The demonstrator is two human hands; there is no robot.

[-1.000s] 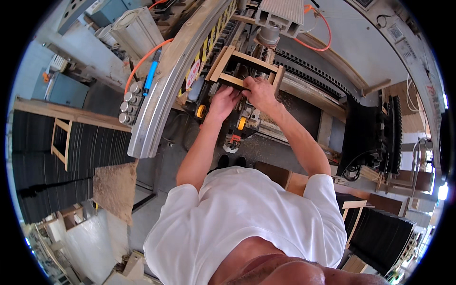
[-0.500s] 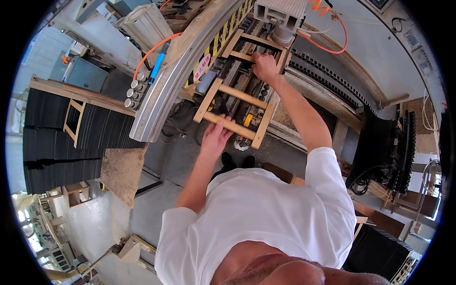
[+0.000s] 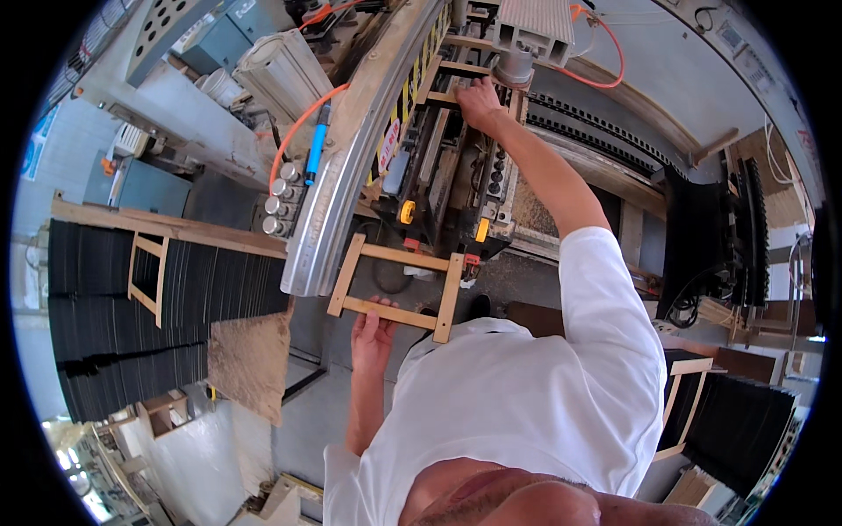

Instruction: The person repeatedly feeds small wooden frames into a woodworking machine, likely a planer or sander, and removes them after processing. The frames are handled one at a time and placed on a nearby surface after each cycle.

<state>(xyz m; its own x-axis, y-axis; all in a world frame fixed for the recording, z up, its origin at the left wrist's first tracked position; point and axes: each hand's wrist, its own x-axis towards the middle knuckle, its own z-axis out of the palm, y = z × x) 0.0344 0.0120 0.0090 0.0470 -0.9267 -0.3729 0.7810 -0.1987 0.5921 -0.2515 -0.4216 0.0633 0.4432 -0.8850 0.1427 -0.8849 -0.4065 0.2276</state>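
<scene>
My left hand (image 3: 372, 337) is closed on the near bar of a small light-wood frame (image 3: 405, 316), held in front of my body, clear of the machine. Farther off, a second wooden frame (image 3: 438, 97) lies on the rails of the machine (image 3: 430, 180). My right hand (image 3: 480, 102), arm stretched out, has its fingers closed around that frame's near bar; the fingertips are partly hidden. Just beyond this hand, a round metal press head (image 3: 514, 67) hangs over the frame's right side.
A metal beam (image 3: 314, 237) with a blue marker (image 3: 317, 151) runs along the left. Yellow rollers (image 3: 407, 211) sit at the rails' near end. Stacked black panels (image 3: 105, 307) stand at left, with a wooden frame (image 3: 147, 280) against them. An orange air hose (image 3: 614, 74) loops at upper right.
My left hand has drawn one wooden frame off the rails toward my body and lower left. The right hand stays by the frame on the rails. The view has shifted slightly.
</scene>
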